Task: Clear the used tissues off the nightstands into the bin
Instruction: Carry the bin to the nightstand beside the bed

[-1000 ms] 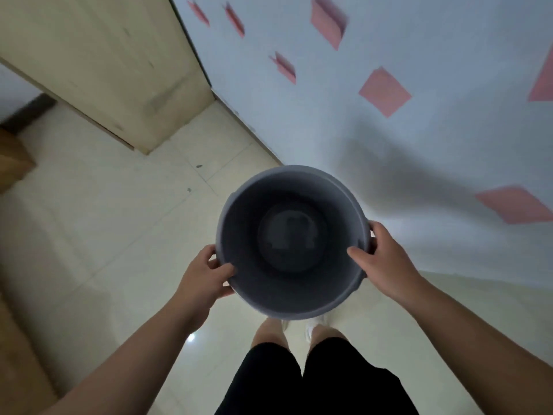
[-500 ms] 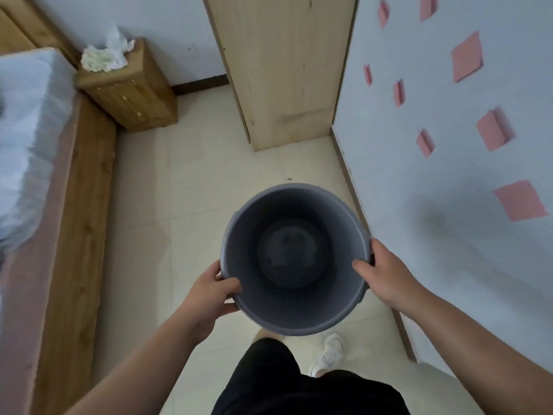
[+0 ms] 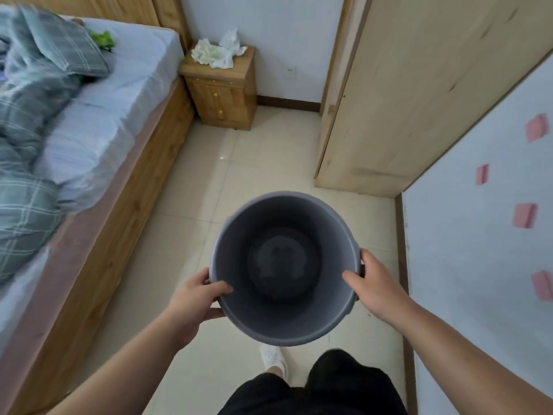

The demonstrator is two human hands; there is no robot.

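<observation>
We grip the empty round grey plastic bin [image 3: 284,322] at its rim with left hand [image 3: 194,301] and right hand [image 3: 374,290]; crumpled white tissues [image 3: 218,53] on the wooden nightstand [image 3: 223,97] lie well ahead, slightly left.

Cream tiled floor [image 3: 269,163] between a wooden bed [image 3: 119,205] (rumpled plaid bedding [image 3: 27,121]) and a pale wooden panel [image 3: 419,85]

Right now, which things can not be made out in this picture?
Head view:
- Tissues on the nightstand: too small to count.
- Bedding: blurred, cut off by the left edge.
- Green thing on the bed: too small to identify.
- Left hand and right hand: fingers mostly hidden behind the bin wall.
</observation>
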